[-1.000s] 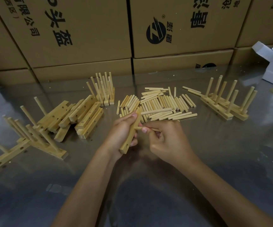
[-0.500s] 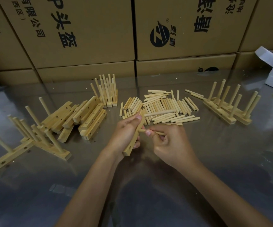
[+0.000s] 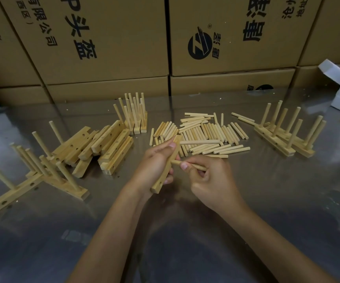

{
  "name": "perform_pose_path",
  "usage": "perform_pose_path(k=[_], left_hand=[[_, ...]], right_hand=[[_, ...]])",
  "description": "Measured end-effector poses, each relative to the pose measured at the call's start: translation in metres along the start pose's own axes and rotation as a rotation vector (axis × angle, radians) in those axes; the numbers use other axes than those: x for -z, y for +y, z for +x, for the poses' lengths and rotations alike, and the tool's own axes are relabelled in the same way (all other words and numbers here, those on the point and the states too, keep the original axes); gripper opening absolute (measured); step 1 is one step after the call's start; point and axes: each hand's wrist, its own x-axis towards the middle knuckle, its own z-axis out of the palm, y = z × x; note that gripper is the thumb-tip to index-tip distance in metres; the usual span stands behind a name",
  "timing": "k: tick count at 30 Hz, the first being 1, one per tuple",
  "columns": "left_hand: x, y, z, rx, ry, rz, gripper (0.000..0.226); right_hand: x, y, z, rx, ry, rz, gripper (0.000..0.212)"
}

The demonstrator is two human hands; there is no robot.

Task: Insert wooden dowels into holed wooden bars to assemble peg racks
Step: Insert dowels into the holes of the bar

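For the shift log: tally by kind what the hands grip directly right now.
Bars: 1, the bar gripped by the left hand
Dowels: 1, the dowel pinched by the right hand, tip at the bar
Total: 2

Bare table near; dowel pile ahead.

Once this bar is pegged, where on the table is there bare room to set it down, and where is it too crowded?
Bare table lies near the person, right of the right hand, below the finished racks. There is also bare surface behind the loose dowels, before the boxes. It is crowded left of the left hand, around the stacked bars.
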Motion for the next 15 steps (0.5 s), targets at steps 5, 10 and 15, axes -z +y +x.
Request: perform_pose_path(k=[5, 10, 15], left_hand=[[0.01, 0.008, 0.005, 0.043, 0.129, -0.091, 0.022], [0.04, 0.013, 0.009, 0.086, 0.313, -0.3, 0.023], [0.054, 0.01, 0.008, 0.091, 0.305, -0.55, 0.03]], right_hand=[[0.002, -0.009, 0.008, -0.028, 0.062, 0.243, 0.03], [0.005, 0.001, 0.013, -0.091, 0.235, 0.251, 0.017], [-0.025, 0.016, 0.033, -0.14, -0.097, -0.248, 0.015]])
